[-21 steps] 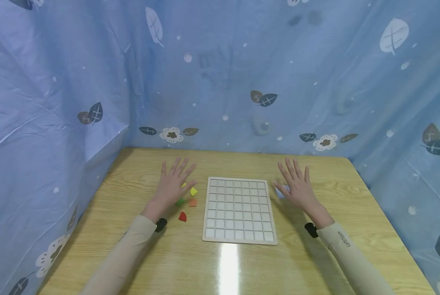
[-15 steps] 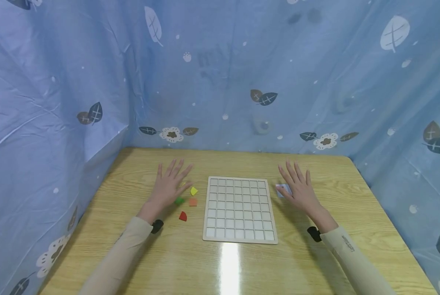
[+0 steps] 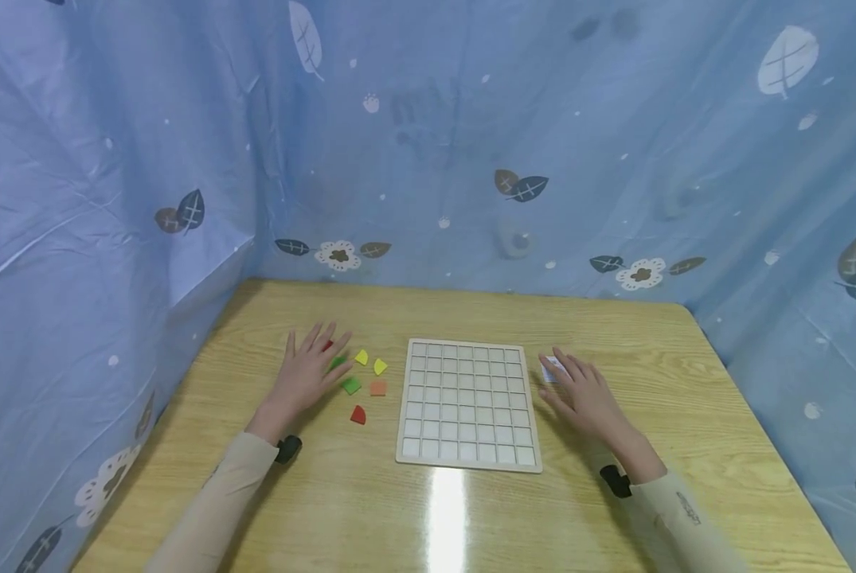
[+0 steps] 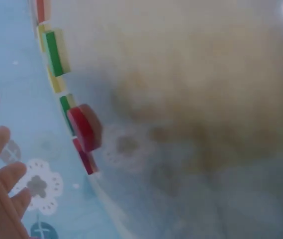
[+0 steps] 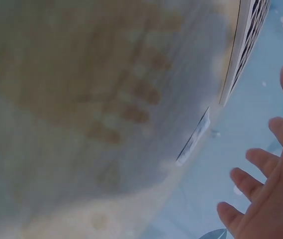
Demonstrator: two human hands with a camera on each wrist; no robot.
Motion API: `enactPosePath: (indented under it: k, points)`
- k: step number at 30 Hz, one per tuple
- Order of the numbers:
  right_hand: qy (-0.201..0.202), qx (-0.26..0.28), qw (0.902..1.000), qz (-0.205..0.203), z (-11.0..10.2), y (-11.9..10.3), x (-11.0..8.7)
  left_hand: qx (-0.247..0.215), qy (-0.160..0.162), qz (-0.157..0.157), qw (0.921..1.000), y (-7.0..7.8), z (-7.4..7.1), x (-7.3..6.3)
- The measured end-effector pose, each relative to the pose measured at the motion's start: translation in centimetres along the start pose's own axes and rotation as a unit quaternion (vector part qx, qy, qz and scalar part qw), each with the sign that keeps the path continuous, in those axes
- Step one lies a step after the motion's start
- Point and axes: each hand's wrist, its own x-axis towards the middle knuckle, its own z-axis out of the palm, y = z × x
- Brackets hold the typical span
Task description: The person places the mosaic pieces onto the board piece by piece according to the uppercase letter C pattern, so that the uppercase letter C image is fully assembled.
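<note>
My left hand (image 3: 304, 378) is held over the left side of the table with its fingers spread and nothing in them. Beneath and beside it lie small flat pieces: a red quarter-round (image 3: 358, 415), an orange square (image 3: 378, 388), a green square (image 3: 352, 385) and two yellow pieces (image 3: 380, 366). Another green piece and a second red one are partly hidden by the fingers. On the other side, my right hand (image 3: 588, 398) hovers, fingers extended, by a small printed card (image 3: 553, 368) that its fingertips partly cover. Between the hands lies a pale grid board (image 3: 468, 402) with bare square cells.
The wooden table (image 3: 327, 509) reaches back to a blue patterned curtain (image 3: 428, 159), which also hangs at both sides. A bright light reflection shows on the tabletop in front of the board. Black wrist straps (image 3: 616, 481) sit at both wrists.
My left hand has shifted left and nearer to me, uncovering more of the coloured pieces. My right hand has come down and nearer, its fingers now closer together beside the card.
</note>
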Motion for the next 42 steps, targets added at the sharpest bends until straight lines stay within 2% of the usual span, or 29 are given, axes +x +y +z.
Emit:
enactPosePath:
  k: [12, 17, 27, 33, 42]
  points:
    - [-0.042, 0.027, 0.9987, 0.012, 0.7, -1.6, -1.8, -0.016, -0.011, -0.013, 0.9997, -1.6, -0.4, -0.9]
    - [-0.043, 0.041, 0.9982, 0.005, 0.7, -2.0, -2.3, -0.033, -0.025, -0.012, 0.9991, -1.9, -0.5, -0.5]
    - [-0.05, 0.06, 0.9969, 0.004, 0.8, -2.5, -2.9, -0.052, -0.052, -0.001, 0.9973, -1.3, -0.4, 0.6]
    - [-0.049, 0.074, 0.996, 0.003, 1.0, -2.2, -2.7, -0.056, -0.058, -0.001, 0.9967, -0.9, -0.2, 1.2]
    - [-0.104, 0.139, 0.9847, -0.009, 0.6, -1.5, -2.2, -0.066, -0.067, 0.008, 0.9955, -0.4, 0.0, 1.8]
